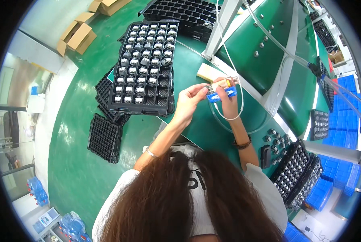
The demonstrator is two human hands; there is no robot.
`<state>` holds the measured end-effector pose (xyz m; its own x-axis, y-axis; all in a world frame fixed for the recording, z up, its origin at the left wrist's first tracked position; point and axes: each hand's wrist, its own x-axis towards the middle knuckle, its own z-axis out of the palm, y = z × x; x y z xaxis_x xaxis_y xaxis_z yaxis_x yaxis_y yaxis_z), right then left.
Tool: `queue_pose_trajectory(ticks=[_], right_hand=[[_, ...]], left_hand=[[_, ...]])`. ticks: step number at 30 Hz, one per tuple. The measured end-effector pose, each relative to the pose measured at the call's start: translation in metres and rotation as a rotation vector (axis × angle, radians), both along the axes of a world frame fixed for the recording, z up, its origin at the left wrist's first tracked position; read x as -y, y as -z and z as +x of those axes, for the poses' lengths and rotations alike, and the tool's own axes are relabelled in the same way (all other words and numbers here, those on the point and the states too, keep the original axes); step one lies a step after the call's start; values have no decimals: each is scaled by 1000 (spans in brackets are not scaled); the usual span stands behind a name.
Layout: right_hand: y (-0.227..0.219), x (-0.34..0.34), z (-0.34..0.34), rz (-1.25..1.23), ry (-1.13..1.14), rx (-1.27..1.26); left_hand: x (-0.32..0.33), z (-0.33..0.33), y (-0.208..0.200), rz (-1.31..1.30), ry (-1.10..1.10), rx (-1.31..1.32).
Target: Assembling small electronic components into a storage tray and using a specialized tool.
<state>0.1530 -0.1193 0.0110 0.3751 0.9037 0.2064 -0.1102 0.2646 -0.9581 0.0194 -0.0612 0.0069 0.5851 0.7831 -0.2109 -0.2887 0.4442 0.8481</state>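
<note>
My right hand is wrapped round a handheld device with a blue body and an amber-coloured upper part. A thin white hose runs to this device. At the device's left end, the thumb and fingers of my left hand are pinched on a small metal part, mostly hidden by the fingertips. Both hands meet above the green tabletop. To their left, a black tray holds rows of shiny metal parts, with bare pockets at its near right corner. A pale yellow block lies just beyond my hands.
Stacked black trays stand at the left, with more at the back. A metal post rises beside a green conveyor belt carrying loose metal parts. Near my right elbow are scattered metal parts, a black box and filled trays.
</note>
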Motion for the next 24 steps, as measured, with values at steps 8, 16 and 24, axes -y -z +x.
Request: queue_pose_trajectory(ticks=[8, 16, 24], right_hand=[[10, -8, 2, 23, 26, 34], [25, -43, 41, -192, 316, 774], [21, -29, 43, -257, 282, 691]], left_hand=[[-2, -11, -1, 154, 5, -60], [-36, -85, -53, 974, -463, -725], [-71, -116, -34, 1227, -211, -1010]])
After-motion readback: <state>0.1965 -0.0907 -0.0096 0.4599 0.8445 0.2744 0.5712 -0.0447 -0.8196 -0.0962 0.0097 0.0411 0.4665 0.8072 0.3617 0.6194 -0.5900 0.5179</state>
